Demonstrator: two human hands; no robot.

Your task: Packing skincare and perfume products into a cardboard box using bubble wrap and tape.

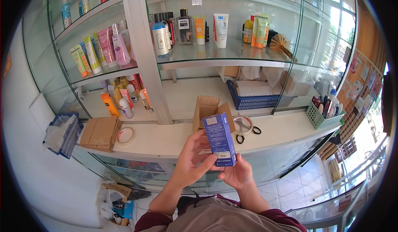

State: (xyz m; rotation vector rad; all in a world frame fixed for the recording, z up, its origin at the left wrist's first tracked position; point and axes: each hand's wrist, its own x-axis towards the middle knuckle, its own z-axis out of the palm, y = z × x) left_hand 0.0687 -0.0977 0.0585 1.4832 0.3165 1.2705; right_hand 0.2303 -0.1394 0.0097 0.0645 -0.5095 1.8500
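Note:
A dark blue printed carton (pixel 218 141) is held upright, slightly tilted, in front of my body, its face of small writing turned to me. My left hand (pixel 196 159) grips its left side, thumb on the lower front. At the lower right corner and base, my right hand (pixel 238 173) supports it with the fingers. Just behind the carton stands an open brown cardboard box (pixel 201 112) with its flaps up, partly hidden by the carton. To its right on the white counter (pixel 174 138) lie a tape roll (pixel 238 129) and black-handled scissors (pixel 256 130) that overlap.
Flattened cardboard boxes (pixel 99 132) and another tape roll (pixel 125 136) lie on the left. A blue basket (pixel 67 135) hangs over the counter's left end. A green basket (pixel 323 118) of small items stands right. Glass shelves (pixel 227 53) hold bottles and tubes; a blue crate (pixel 255 101) holds wrapping.

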